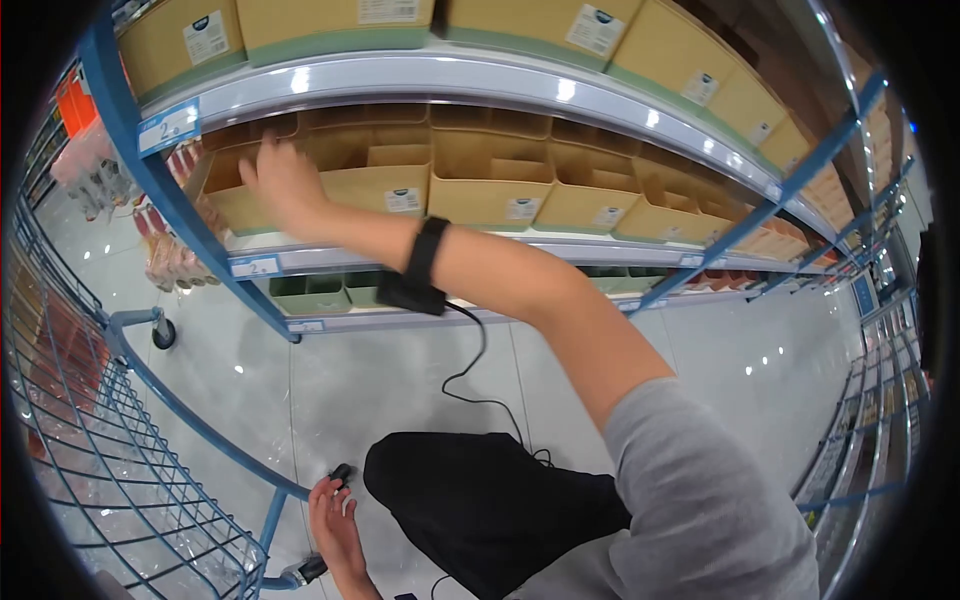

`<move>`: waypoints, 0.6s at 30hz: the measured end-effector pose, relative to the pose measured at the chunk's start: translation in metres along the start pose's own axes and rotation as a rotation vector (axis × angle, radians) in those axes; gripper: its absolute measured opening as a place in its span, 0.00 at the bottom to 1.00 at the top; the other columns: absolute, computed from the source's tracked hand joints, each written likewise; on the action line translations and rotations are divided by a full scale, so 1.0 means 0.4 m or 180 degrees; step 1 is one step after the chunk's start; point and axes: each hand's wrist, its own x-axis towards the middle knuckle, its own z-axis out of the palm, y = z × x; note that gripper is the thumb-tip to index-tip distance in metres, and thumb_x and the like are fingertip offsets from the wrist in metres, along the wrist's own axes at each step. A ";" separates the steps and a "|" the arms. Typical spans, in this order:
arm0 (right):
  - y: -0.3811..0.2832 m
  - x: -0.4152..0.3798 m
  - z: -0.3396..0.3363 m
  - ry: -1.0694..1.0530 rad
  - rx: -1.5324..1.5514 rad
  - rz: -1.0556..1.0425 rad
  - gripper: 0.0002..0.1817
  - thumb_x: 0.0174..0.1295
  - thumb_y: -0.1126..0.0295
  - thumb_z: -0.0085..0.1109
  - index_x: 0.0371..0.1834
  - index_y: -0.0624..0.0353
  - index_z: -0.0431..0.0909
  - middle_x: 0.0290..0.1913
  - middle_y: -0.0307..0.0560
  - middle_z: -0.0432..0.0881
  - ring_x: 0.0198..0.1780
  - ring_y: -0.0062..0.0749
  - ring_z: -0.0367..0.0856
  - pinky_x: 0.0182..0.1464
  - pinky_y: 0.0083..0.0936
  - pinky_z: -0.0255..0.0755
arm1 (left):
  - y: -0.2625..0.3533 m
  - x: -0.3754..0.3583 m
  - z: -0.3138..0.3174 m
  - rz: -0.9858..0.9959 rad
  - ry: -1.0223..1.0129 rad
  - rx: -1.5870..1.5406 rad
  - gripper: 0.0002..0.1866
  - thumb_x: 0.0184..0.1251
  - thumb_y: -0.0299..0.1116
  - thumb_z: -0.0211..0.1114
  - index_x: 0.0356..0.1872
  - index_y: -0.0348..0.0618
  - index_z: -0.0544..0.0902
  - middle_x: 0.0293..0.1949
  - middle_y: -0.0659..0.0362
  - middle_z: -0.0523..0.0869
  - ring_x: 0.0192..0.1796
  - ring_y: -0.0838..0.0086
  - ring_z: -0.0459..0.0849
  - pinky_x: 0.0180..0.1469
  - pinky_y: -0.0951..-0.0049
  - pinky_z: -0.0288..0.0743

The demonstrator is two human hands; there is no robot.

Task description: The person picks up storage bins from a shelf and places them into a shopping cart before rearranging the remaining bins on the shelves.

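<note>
My right hand (285, 190) reaches across to the leftmost tan storage bin (240, 208) on the middle shelf. Its fingers are apart, a little blurred, over the bin's front rim, and nothing shows in them. A black strap (428, 252) with a small dark box and a cable circles that forearm. Low in the view, beside the blue frame (215, 425) of a wire cart, is my left hand (338, 530). Its fingers are loosely spread near a black caster (342, 473), and it holds nothing visible.
More tan bins (490, 190) line the middle shelf, with tan boxes (330, 25) above and green bins (310, 293) below. A blue upright (165, 190) stands left, near hanging packets (165, 245). The wire cart (140, 480) fills the lower left; wire racking (875, 400) stands right.
</note>
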 end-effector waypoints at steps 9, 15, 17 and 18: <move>0.311 -0.369 -0.370 -0.0465 -0.2016 -0.1202 0.09 0.56 0.67 0.52 0.26 0.62 0.76 0.28 0.54 0.78 0.32 0.48 0.79 0.35 0.40 0.74 | -0.059 -0.105 -0.043 -0.0003 0.0322 0.0172 0.18 0.67 0.42 0.52 0.53 0.45 0.73 0.47 0.61 0.76 0.48 0.75 0.72 0.50 0.75 0.62; 0.610 -0.317 -0.692 0.0537 -0.3295 -0.0137 0.11 0.58 0.65 0.51 0.30 0.62 0.77 0.30 0.55 0.79 0.34 0.48 0.80 0.37 0.40 0.74 | -0.109 -0.153 -0.118 -0.0090 0.0119 -0.0086 0.22 0.69 0.38 0.51 0.60 0.36 0.66 0.57 0.48 0.73 0.59 0.60 0.68 0.61 0.59 0.58; 0.647 -0.299 -0.712 0.0851 -0.3122 -0.0191 0.11 0.57 0.65 0.51 0.29 0.61 0.78 0.30 0.56 0.80 0.35 0.49 0.80 0.38 0.40 0.74 | -0.105 -0.175 -0.096 -0.0126 0.0186 -0.0028 0.22 0.68 0.38 0.52 0.58 0.36 0.67 0.57 0.48 0.72 0.59 0.59 0.68 0.61 0.59 0.57; 0.663 -0.294 -0.724 0.1003 -0.3041 -0.0208 0.10 0.57 0.65 0.52 0.28 0.61 0.78 0.30 0.57 0.80 0.35 0.49 0.80 0.39 0.41 0.74 | -0.106 -0.180 -0.095 -0.0080 0.0165 -0.0039 0.21 0.68 0.37 0.51 0.58 0.35 0.67 0.57 0.48 0.72 0.59 0.59 0.68 0.61 0.59 0.57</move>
